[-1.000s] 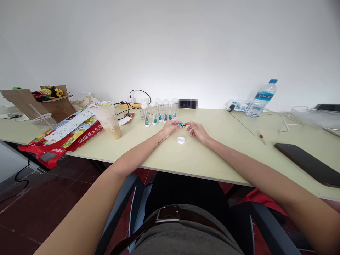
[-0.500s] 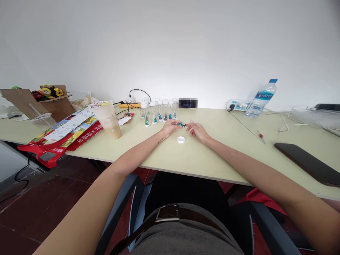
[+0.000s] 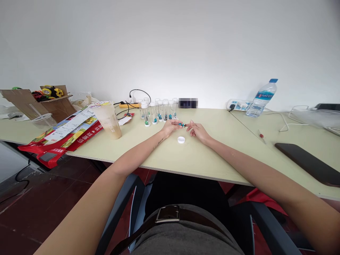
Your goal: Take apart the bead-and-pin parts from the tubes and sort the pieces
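Note:
My left hand point(image 3: 170, 128) is closed around a small shiny teal piece with a dark end point(image 3: 181, 124), its exact kind too small to make out. From the other side, my right hand point(image 3: 198, 131) reaches toward it, index finger stretched to the dark end and thumb raised apart. Whether that fingertip touches the piece or stops just short, I cannot tell. A round white cap point(image 3: 181, 140) lies on the table just below both hands. Behind my left hand stand several clear tubes point(image 3: 160, 110) with white ends and small teal or green things inside.
At left are a clear drink cup point(image 3: 108, 122), a red printed bag point(image 3: 79, 136) and a cardboard box point(image 3: 57, 109) of toys. A dark blurred-out item point(image 3: 188, 103) stands by the wall. On the right are a water bottle point(image 3: 261, 99), a power strip point(image 3: 237, 105) and a phone point(image 3: 308, 163).

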Action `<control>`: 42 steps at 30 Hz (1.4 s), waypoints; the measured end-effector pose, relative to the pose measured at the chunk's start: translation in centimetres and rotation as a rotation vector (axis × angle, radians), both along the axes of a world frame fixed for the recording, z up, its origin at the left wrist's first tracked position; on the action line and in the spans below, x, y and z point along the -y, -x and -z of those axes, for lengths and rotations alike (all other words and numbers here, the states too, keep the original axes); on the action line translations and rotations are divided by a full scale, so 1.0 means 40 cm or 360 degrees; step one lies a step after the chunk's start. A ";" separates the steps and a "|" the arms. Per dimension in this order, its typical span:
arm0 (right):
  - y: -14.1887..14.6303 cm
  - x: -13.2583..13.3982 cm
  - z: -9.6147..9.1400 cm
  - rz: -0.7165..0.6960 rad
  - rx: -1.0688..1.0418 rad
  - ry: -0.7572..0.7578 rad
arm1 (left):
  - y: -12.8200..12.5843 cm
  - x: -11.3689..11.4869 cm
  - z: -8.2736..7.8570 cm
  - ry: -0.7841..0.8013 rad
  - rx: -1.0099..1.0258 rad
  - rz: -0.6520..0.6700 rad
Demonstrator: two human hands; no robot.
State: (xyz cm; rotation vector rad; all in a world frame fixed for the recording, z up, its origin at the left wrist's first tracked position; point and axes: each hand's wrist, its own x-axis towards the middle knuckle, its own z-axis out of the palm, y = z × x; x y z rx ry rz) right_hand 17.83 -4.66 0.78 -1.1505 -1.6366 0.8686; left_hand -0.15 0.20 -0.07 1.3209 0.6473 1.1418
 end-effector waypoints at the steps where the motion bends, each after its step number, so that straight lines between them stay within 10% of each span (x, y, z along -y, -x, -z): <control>1: 0.000 0.000 0.000 0.0000 0.0000 -0.0001 | 0.000 0.000 -0.001 0.0001 0.0002 0.0001; 42: 0.001 0.003 -0.002 -0.0010 -0.0001 -0.0013 | -0.001 -0.007 0.004 0.0003 0.0001 -0.0010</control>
